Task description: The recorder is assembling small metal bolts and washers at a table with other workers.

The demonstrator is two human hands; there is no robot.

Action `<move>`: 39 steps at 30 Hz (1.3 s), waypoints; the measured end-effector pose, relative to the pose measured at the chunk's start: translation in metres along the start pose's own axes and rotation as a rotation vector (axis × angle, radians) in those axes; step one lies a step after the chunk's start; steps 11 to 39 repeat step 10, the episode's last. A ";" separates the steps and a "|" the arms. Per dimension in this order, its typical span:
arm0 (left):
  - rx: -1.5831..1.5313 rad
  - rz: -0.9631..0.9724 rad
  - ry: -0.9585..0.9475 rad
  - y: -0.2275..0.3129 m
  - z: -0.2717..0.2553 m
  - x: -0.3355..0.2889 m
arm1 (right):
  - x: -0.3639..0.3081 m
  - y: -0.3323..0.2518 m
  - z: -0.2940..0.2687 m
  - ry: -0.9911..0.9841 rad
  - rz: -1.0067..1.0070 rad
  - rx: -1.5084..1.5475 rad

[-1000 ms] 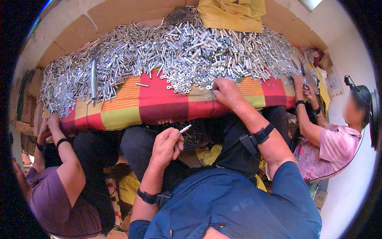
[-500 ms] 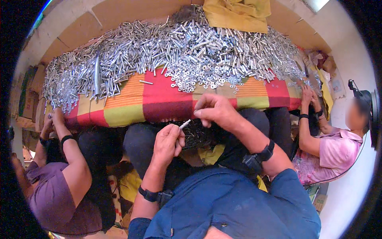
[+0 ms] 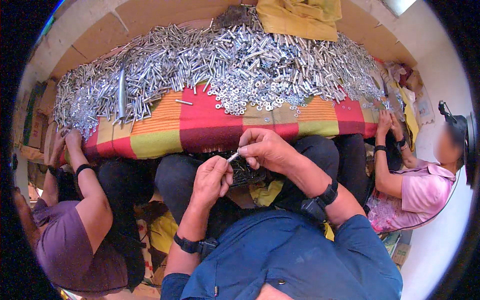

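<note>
My left hand [image 3: 213, 181] is closed around a short silvery metal bolt [image 3: 233, 157], whose far end sticks out past the thumb and forefinger. My right hand [image 3: 267, 151] meets that end with thumb and forefinger pinched together; any small part between them is too small to make out. Both hands are over my lap, just before the edge of the checked cloth [image 3: 210, 135]. Beyond them lies a heap of silvery bolts [image 3: 175, 65], with flat washers [image 3: 232, 100] gathered along its front. A single washer [image 3: 266, 119] rests apart on the cloth.
Co-workers sit on both sides, the left one's hands [image 3: 67, 140] and the right one's hands [image 3: 389, 122] at the cloth's edge. A long curved metal piece [image 3: 122, 95] stands in the heap. Yellow fabric [image 3: 300, 20] lies behind it. Below the cloth is a dark container [image 3: 247, 175].
My right hand has come down and left onto the bolt's end, while my left hand has barely moved. The left co-worker's hands have risen slightly toward the heap.
</note>
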State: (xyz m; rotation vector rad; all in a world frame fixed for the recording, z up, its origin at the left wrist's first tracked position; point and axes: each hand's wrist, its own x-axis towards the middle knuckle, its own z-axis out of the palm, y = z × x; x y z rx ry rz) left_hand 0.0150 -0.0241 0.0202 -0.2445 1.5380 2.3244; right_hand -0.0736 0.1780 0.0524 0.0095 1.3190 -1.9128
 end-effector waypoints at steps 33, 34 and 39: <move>-0.054 0.012 0.035 -0.003 -0.003 0.000 | -0.001 -0.012 0.021 0.066 -0.216 -0.484; -0.054 0.012 0.035 -0.003 -0.003 0.000 | -0.001 -0.012 0.021 0.066 -0.216 -0.484; -0.054 0.012 0.035 -0.003 -0.003 0.000 | -0.001 -0.012 0.021 0.066 -0.216 -0.484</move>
